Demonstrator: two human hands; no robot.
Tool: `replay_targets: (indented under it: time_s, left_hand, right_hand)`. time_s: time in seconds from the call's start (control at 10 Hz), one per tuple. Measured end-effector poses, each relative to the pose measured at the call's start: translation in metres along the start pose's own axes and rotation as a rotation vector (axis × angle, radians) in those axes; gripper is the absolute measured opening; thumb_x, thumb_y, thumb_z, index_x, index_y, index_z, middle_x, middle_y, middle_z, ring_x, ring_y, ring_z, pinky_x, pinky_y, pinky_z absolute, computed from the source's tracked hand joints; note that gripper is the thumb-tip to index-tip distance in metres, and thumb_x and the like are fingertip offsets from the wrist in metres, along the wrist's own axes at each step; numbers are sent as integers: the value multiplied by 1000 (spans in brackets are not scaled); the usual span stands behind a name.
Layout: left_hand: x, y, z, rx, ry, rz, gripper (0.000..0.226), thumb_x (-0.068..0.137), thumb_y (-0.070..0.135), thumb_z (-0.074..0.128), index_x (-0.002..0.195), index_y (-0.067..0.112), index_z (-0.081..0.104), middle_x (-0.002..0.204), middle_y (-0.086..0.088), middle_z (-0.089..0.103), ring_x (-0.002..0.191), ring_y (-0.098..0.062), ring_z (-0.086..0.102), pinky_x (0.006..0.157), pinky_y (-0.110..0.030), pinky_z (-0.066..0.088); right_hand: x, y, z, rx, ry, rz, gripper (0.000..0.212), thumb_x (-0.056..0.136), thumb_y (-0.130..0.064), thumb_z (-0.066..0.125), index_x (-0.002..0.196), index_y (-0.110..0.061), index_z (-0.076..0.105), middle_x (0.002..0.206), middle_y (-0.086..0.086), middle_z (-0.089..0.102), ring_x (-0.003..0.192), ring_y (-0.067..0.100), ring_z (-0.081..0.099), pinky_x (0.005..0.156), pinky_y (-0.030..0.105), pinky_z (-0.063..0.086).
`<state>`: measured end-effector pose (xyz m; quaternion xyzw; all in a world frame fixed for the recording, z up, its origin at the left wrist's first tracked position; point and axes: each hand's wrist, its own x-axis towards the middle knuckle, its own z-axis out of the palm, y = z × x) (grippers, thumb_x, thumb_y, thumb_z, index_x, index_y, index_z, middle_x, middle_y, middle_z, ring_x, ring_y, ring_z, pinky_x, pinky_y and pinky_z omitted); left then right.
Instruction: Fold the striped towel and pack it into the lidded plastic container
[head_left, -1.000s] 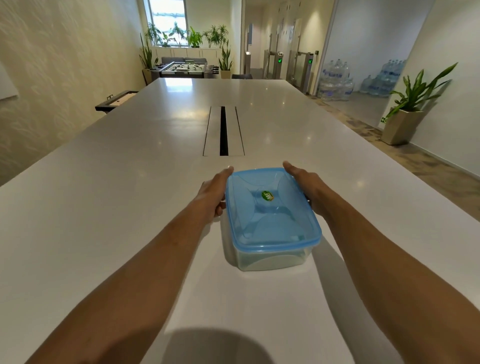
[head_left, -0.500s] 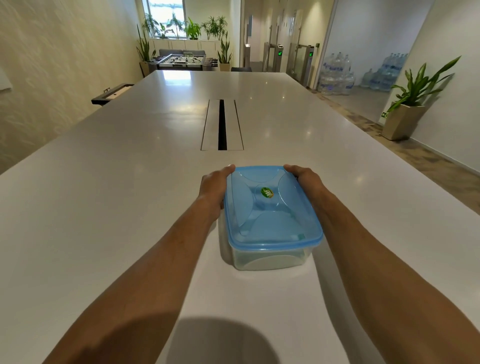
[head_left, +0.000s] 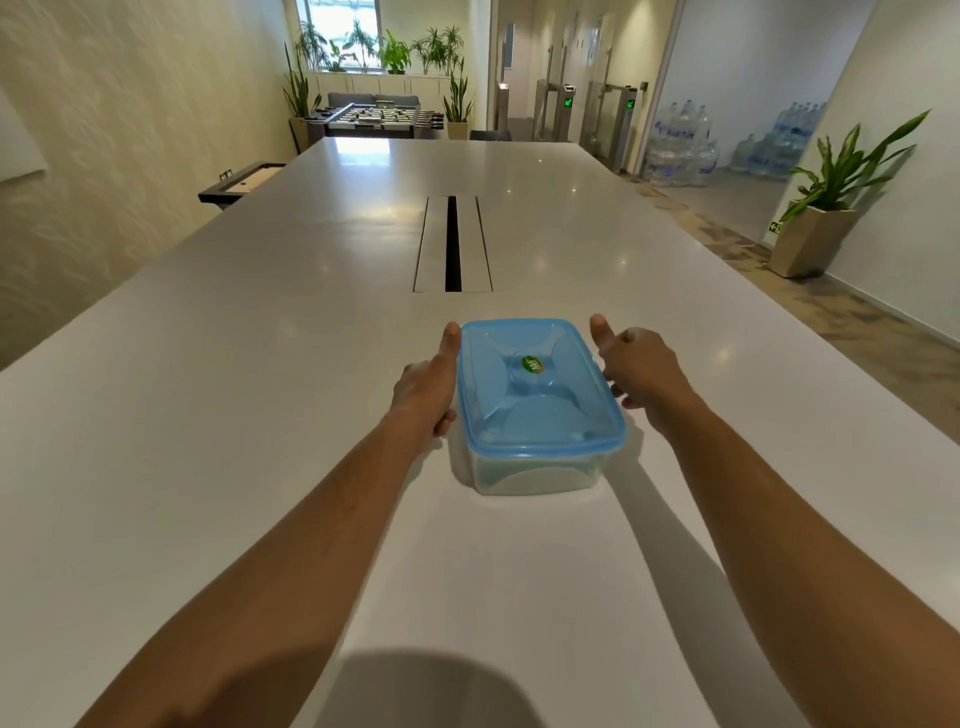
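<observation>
Head view: hands (head_left: 423, 387) flank lidded container (head_left: 537, 402)

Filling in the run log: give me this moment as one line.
container: on table, lid on | left hand: against its side | right hand: open, just clear | towel: unseen

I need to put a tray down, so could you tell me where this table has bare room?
Bare table lies left of the left hand, right of the right hand, and behind the container up to the centre slot. Crowded only around the container between the hands.
</observation>
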<state>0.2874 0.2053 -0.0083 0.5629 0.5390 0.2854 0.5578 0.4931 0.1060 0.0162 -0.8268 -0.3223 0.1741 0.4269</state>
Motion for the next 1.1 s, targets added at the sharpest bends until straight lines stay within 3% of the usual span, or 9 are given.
replay_targets:
  time_s: [0.1,0.2,0.4,0.6,0.7,0.8,0.9,1.0,1.1]
  left_hand:
    - [-30,-20,4,69,43,68,77,65,89,34,59,15,53,55,-5,54,42,-23,48,49,-28,42]
    - [-54,-34,8,160,140,153,72,66,86,37,56,17,54,62,-4,60,52,-23,56,52,-28,41]
    - [-72,-41,24,64,185,185,58,79,66,51,55,13,53,64,-5,61,61,-27,60,58,-39,48]
    - [-76,-44,33,-48,245,188,58,87,57,50,74,2,63,65,-4,61,56,-17,56,47,-27,41]
    - [-80,-41,32,-30,243,166,54,87,59,49,71,9,61,65,-1,61,56,-16,57,45,-26,40]
    - [-89,-38,27,-12,204,154,61,85,63,49,77,5,64,62,-4,61,51,-17,58,44,-26,44]
    - [-102,-30,15,76,104,198,70,82,73,42,81,7,64,65,-8,66,42,-14,61,35,-23,46]
    - [-112,-27,-5,227,132,256,74,81,79,29,78,12,59,74,-11,69,56,-25,68,41,-29,52]
    - [-123,-32,-33,479,300,336,65,86,74,28,68,15,50,75,-11,67,72,-33,65,66,-36,51]
  right_hand:
    - [-27,11,1,-149,38,10,64,83,-73,38,97,-14,58,93,8,66,82,31,65,79,47,56]
    - [-43,15,1,-177,51,16,69,82,-76,36,97,-13,59,93,10,65,86,34,65,81,47,55]
    - [-60,24,13,-88,186,2,46,92,-54,41,72,-14,52,79,9,61,75,31,57,66,36,41]
    - [-62,29,15,104,269,-19,42,92,-30,46,55,-13,34,52,2,39,50,21,35,48,31,26]
    - [-66,30,18,149,293,6,35,89,-22,44,57,-11,35,53,3,39,54,21,36,48,32,26]
    - [-74,26,18,148,313,50,48,95,-40,38,59,-10,45,58,2,49,56,22,46,55,34,35]
    - [-83,19,12,-4,341,86,70,87,-75,21,68,-16,55,68,2,56,62,21,51,64,35,37]
    - [-93,16,1,-94,477,-31,87,78,-85,13,93,-16,62,91,6,64,84,28,59,74,39,43]
    - [-110,17,2,-181,573,-313,77,87,-75,23,109,-12,62,108,12,64,102,32,57,86,43,42]
